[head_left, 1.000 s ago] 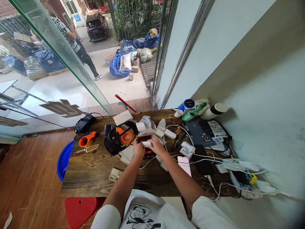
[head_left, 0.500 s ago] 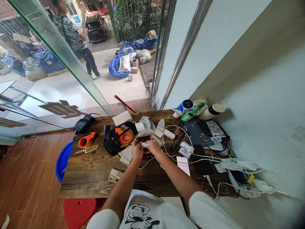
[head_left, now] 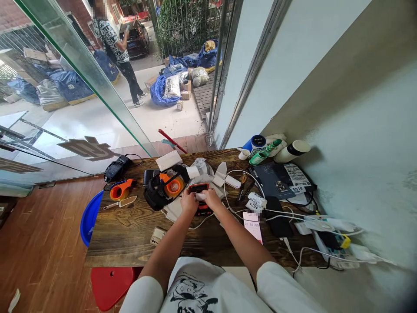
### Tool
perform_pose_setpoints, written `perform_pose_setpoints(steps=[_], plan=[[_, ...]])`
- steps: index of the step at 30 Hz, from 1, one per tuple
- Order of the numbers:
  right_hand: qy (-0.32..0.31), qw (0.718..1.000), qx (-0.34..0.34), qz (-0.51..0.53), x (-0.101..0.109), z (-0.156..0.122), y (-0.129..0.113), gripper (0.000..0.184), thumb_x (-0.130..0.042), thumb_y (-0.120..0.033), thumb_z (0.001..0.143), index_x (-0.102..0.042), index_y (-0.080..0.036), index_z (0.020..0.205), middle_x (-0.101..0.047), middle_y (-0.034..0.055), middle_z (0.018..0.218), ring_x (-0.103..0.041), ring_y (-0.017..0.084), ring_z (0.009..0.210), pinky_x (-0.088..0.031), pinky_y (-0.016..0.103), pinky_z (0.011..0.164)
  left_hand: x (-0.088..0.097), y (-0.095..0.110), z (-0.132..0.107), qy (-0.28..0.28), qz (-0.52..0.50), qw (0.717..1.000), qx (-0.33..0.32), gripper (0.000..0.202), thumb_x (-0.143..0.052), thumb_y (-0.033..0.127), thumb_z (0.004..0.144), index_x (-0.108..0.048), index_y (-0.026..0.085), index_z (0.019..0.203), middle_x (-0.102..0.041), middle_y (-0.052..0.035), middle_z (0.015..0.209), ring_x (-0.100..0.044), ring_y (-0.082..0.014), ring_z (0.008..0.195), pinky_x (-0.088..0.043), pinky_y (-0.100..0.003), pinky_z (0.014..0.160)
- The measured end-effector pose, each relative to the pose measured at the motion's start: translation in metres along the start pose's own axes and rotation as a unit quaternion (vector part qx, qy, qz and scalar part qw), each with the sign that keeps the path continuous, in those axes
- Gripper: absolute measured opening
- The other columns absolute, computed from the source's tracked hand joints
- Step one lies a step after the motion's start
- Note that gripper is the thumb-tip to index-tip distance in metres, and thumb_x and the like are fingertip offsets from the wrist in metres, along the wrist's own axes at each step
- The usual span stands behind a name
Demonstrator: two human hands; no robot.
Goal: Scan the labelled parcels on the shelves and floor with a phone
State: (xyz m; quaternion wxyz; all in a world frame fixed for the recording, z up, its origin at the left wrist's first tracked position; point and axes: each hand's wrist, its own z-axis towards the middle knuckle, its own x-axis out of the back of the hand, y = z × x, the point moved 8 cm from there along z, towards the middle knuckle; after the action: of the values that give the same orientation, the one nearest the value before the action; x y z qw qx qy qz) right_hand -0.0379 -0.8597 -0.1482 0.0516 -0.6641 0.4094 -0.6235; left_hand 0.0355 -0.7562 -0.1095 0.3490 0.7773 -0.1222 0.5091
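Note:
Both my hands meet at the middle of a dark wooden table (head_left: 130, 241). My left hand (head_left: 189, 203) is closed on the left side of a small black and orange device (head_left: 199, 188). My right hand (head_left: 212, 198) pinches a small white roll (head_left: 201, 197) lying across that device. A white cable (head_left: 234, 213) loops away to the right of my hands. A black and orange tape dispenser (head_left: 164, 188) sits just left of my left hand.
An orange tape cutter (head_left: 121, 189) and a blade lie at the table's left, above a blue stool (head_left: 87, 217). Bottles (head_left: 265, 152), a dark book (head_left: 276, 178), a phone and a power strip (head_left: 329, 250) crowd the right. Outside the glass door, a person stands among blue bags.
My hands have stayed on the device with only slight shifts. The person outside has walked to the right and farther away.

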Motion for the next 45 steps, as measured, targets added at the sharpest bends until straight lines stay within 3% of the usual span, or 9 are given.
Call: perform_pose_setpoints(steps=[4, 8, 14, 19, 23, 29, 38, 45], plan=[[0.01, 0.999, 0.031, 0.043, 0.012, -0.002, 0.002, 0.022, -0.066, -0.029, 0.086, -0.066, -0.017, 0.104, -0.065, 0.0079, 0.112, -0.064, 0.021, 0.099, -0.052, 0.04, 0.087, -0.001, 0.004, -0.004, 0.023, -0.034, 0.997, -0.06, 0.037, -0.062, 0.017, 0.074, -0.064, 0.019, 0.111, -0.058, -0.0116, 0.117, -0.05, -0.029, 0.113, -0.043, -0.043, 0.097], [0.049, 0.994, 0.055, 0.079, 0.03, -0.016, 0.007, 0.021, -0.074, -0.012, 0.071, -0.072, -0.018, 0.091, -0.066, 0.0099, 0.107, -0.065, 0.025, 0.099, -0.052, 0.037, 0.086, -0.003, 0.009, -0.01, 0.02, -0.07, 0.986, -0.151, 0.034, -0.054, 0.015, 0.083, -0.063, 0.021, 0.116, -0.061, -0.0085, 0.123, -0.05, -0.0259, 0.116, -0.042, -0.044, 0.102], [0.082, 0.986, 0.097, 0.108, 0.037, -0.038, 0.004, 0.012, -0.065, -0.016, 0.081, -0.07, -0.02, 0.091, -0.065, 0.0108, 0.112, -0.061, 0.025, 0.106, -0.049, 0.042, 0.093, -0.008, 0.01, -0.003, -0.03, -0.064, 0.976, -0.205, 0.029, -0.049, 0.005, 0.082, -0.07, 0.02, 0.095, -0.067, -0.0057, 0.116, -0.055, -0.0221, 0.11, -0.045, -0.039, 0.099], [0.099, 0.982, 0.121, 0.109, 0.036, -0.051, -0.003, 0.012, -0.059, -0.02, 0.087, -0.071, -0.021, 0.088, -0.063, 0.0107, 0.118, -0.056, 0.026, 0.11, -0.046, 0.046, 0.097, -0.012, 0.013, 0.007, -0.04, -0.037, 0.982, -0.183, 0.036, -0.052, 0.008, 0.083, -0.065, 0.018, 0.115, -0.065, -0.0092, 0.119, -0.054, -0.024, 0.114, -0.044, -0.04, 0.1], [0.099, 0.981, 0.126, 0.111, 0.034, -0.057, -0.004, 0.012, -0.061, -0.019, 0.086, -0.072, -0.021, 0.083, -0.062, 0.0097, 0.122, -0.056, 0.025, 0.109, -0.047, 0.045, 0.096, -0.015, 0.016, 0.012, -0.047, -0.012, 0.986, -0.16, 0.03, -0.06, 0.013, 0.082, -0.069, 0.017, 0.11, -0.065, -0.0121, 0.119, -0.055, -0.0271, 0.115, -0.043, -0.043, 0.102], [0.112, 0.979, 0.118, 0.12, 0.031, -0.058, 0.002, 0.011, -0.061, -0.017, 0.086, -0.071, -0.02, 0.083, -0.062, 0.0109, 0.122, -0.056, 0.026, 0.111, -0.047, 0.045, 0.097, -0.013, 0.019, 0.016, -0.066, -0.003, 0.987, -0.149, 0.027, -0.067, 0.015, 0.079, -0.071, 0.016, 0.106, -0.068, -0.0106, 0.112, -0.057, -0.0247, 0.112, -0.044, -0.038, 0.1], [0.129, 0.977, 0.119, 0.121, 0.03, -0.063, 0.001, 0.013, -0.059, -0.02, 0.088, -0.072, -0.02, 0.085, -0.064, 0.0109, 0.12, -0.057, 0.025, 0.112, -0.047, 0.044, 0.097, -0.014, 0.02, 0.004, -0.035, 0.012, 0.992, -0.123, 0.032, -0.063, 0.013, 0.08, -0.07, 0.018, 0.111, -0.065, -0.0084, 0.119, -0.054, -0.0249, 0.117, -0.044, -0.035, 0.099], [0.143, 0.975, 0.128, 0.112, 0.026, -0.064, 0.003, 0.018, -0.057, -0.021, 0.089, -0.074, -0.02, 0.089, -0.062, 0.0129, 0.121, -0.056, 0.027, 0.115, -0.047, 0.048, 0.097, -0.011, 0.025, 0.003, -0.026, 0.037, 0.991, -0.127, 0.029, -0.061, 0.014, 0.081, -0.071, 0.019, 0.107, -0.068, -0.0077, 0.11, -0.055, -0.0255, 0.111, -0.045, -0.035, 0.095]])
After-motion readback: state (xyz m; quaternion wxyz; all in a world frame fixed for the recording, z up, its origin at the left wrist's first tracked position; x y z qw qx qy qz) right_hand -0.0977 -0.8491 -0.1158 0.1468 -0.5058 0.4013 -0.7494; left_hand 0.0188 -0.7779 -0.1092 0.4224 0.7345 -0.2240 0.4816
